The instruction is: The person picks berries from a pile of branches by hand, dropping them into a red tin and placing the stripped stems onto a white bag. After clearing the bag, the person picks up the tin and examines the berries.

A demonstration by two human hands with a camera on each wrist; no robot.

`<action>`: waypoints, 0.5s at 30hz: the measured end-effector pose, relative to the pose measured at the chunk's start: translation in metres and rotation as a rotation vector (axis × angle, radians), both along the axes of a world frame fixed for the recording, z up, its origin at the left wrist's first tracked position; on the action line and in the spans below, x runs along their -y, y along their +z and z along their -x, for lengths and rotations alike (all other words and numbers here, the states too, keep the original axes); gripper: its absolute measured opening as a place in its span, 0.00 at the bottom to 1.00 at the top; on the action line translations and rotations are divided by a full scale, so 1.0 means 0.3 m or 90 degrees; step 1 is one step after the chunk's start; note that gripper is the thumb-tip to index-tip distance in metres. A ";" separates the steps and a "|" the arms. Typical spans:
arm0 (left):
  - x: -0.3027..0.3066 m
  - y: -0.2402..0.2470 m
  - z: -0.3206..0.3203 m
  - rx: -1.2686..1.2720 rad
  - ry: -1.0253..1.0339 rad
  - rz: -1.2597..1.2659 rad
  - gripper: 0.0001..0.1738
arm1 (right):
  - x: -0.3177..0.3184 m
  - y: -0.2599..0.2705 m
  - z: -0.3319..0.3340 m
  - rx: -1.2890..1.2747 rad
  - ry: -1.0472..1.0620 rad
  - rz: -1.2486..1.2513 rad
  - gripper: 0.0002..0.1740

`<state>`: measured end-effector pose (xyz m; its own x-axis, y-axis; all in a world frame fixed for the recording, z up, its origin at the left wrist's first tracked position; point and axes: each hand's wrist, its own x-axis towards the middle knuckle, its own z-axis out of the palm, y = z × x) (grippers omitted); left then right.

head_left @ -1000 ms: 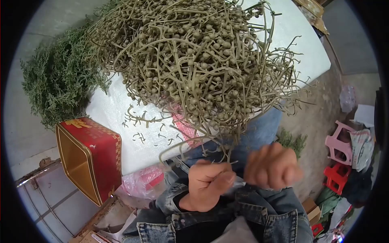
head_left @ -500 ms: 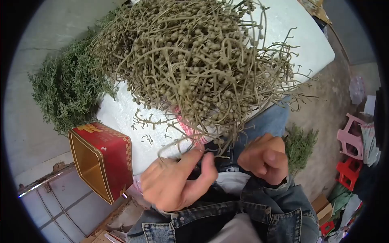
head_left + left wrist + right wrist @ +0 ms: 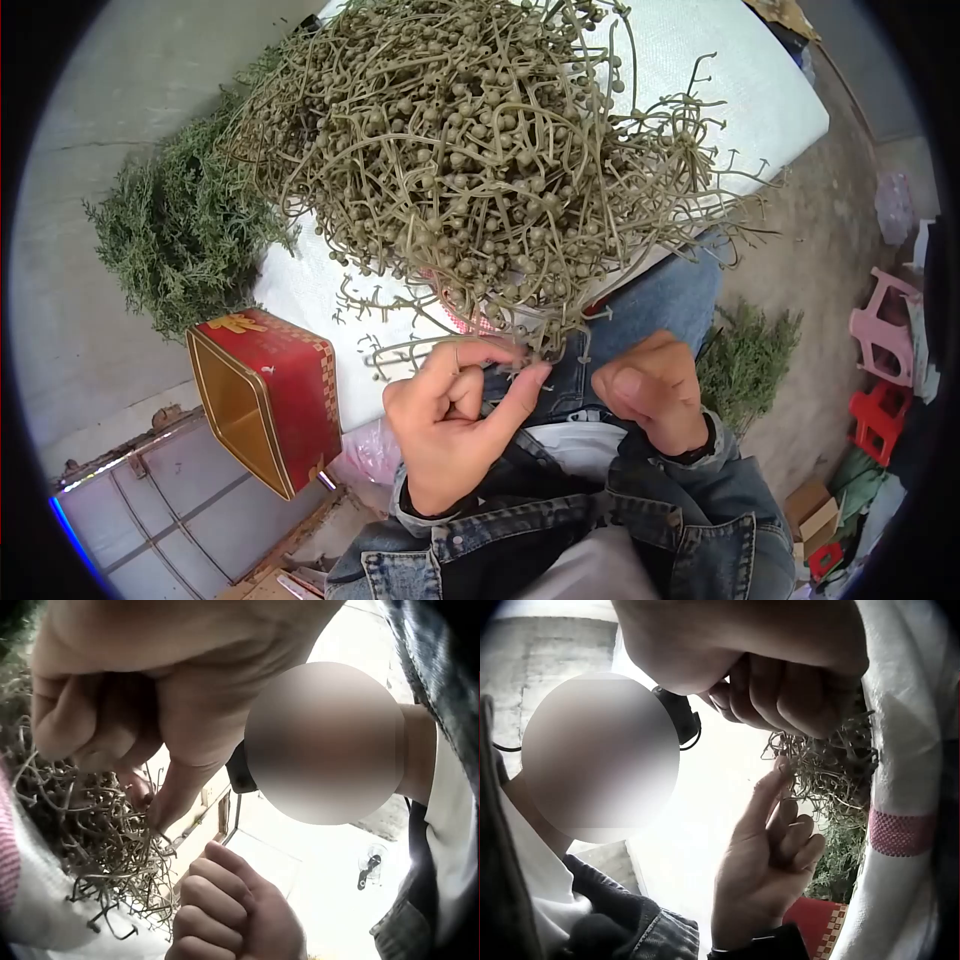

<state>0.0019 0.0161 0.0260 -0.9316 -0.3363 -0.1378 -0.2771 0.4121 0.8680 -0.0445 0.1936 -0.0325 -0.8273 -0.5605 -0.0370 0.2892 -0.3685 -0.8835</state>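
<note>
A big heap of greenish-brown stems with small round buds [image 3: 470, 150] lies on a white woven sack [image 3: 760, 90]. At the heap's near edge my left hand [image 3: 440, 420] pinches a thin stem [image 3: 545, 350] between thumb and forefinger, the other fingers curled. The left wrist view shows the thumb tip [image 3: 169, 810] right against the stems. To the right, my right hand [image 3: 655, 390] is curled into a fist with its thumb folded over, apart from the heap. Nothing shows sticking out of this fist; its inside is hidden.
A red tin [image 3: 290, 400] with a gold inside lies on its side at the left. Behind it is a pile of green sprigs [image 3: 190, 230], with another bunch [image 3: 750, 365] on the floor at right. Pink [image 3: 885, 325] and red stools [image 3: 880, 420] stand farther right.
My left hand first moved left and opened out over the sack's near edge, then drew its thumb and forefinger together at the stems. My right hand stays curled at the right.
</note>
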 end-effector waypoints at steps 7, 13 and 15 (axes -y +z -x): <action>0.038 -0.038 -0.059 -0.062 -0.014 -0.051 0.11 | 0.026 0.061 0.018 -0.201 -0.012 -0.138 0.26; 0.072 -0.079 -0.058 -0.313 -0.102 -0.083 0.09 | 0.087 0.141 0.046 -0.417 0.065 -0.299 0.25; 0.086 -0.076 -0.042 -0.316 -0.130 -0.073 0.08 | 0.111 0.143 0.040 -0.424 0.038 -0.344 0.25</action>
<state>0.0144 -0.0098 0.0031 -0.9386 -0.1504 0.3105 0.2535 0.3102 0.9163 -0.0565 0.1604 0.0104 -0.7418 -0.6485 0.1707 -0.3458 0.1518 -0.9259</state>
